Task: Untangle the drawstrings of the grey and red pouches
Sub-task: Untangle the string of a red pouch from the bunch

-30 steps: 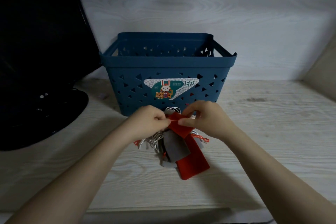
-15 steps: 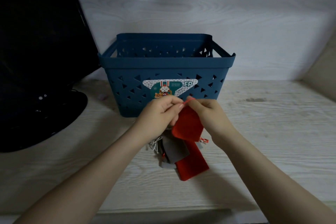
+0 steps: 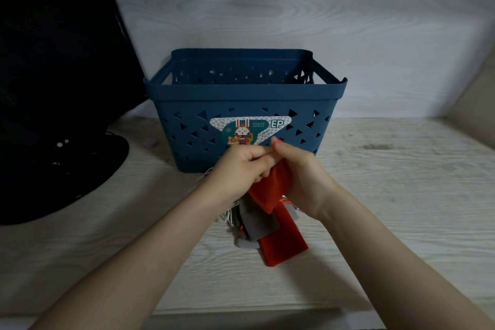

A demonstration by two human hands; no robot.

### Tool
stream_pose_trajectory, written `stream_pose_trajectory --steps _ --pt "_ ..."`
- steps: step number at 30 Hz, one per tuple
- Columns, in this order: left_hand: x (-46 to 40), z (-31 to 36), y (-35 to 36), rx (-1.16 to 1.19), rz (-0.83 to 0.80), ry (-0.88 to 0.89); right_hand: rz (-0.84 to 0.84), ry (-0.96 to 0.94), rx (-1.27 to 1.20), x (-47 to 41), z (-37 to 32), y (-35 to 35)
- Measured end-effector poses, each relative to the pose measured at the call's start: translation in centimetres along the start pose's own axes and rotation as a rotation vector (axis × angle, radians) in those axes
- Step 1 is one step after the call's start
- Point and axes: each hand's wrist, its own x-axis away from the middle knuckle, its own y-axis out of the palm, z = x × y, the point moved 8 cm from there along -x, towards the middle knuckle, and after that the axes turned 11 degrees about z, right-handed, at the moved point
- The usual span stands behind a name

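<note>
Both hands meet just in front of the blue basket, lifted a little off the table. My left hand (image 3: 239, 169) and my right hand (image 3: 300, 177) both pinch the top of a red pouch (image 3: 272, 190), which hangs between them. Under it a grey pouch (image 3: 257, 220) and a second red pouch (image 3: 284, 245) dangle down to the table. Their white and red drawstrings (image 3: 229, 215) bunch together below my left wrist, partly hidden by the hands.
A blue plastic basket (image 3: 245, 94) with triangular holes and a cartoon label stands right behind the hands. A black monitor with its round base (image 3: 64, 169) fills the left side. The pale wooden table (image 3: 401, 195) stretches to the right, with a wall behind.
Both hands have risen and come together near the basket's label. The upper red pouch has been lifted and now hangs down from the fingers, pulling the bundle upward.
</note>
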Motion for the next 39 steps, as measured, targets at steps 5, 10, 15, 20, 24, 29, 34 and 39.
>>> stream_pose_trajectory --steps 5,10,15,20,24,29,34,39 --pt "0.7 -1.1 0.9 0.216 -0.134 -0.154 -0.04 0.043 -0.007 -0.2 -0.1 0.2" --pt "-0.1 -1.2 -0.5 0.359 -0.076 -0.2 0.023 0.035 -0.152 -0.8 -0.8 -1.4" --pt "-1.0 -1.3 -2.1 -0.191 0.029 0.116 0.096 -0.098 -0.358 -0.9 -3.4 -2.7" --pt "0.3 -0.7 0.0 -0.552 -0.075 0.498 0.015 -0.215 -0.394 -0.2 -5.1 -1.2" --pt "0.8 -0.9 1.1 -0.585 -0.151 0.533 0.073 -0.27 -0.332 -0.2 -4.6 -1.0" --pt "0.5 -1.5 0.5 -0.431 -0.115 0.324 0.061 -0.224 -0.134 -0.3 -3.3 -0.8" --pt "-0.3 -2.4 -1.1 -0.138 -0.044 0.027 0.113 -0.391 0.392 0.1 -3.1 -1.2" --pt "-0.1 -2.9 -1.5 0.004 -0.009 -0.072 0.042 -0.497 0.459 0.8 -3.9 -0.9"
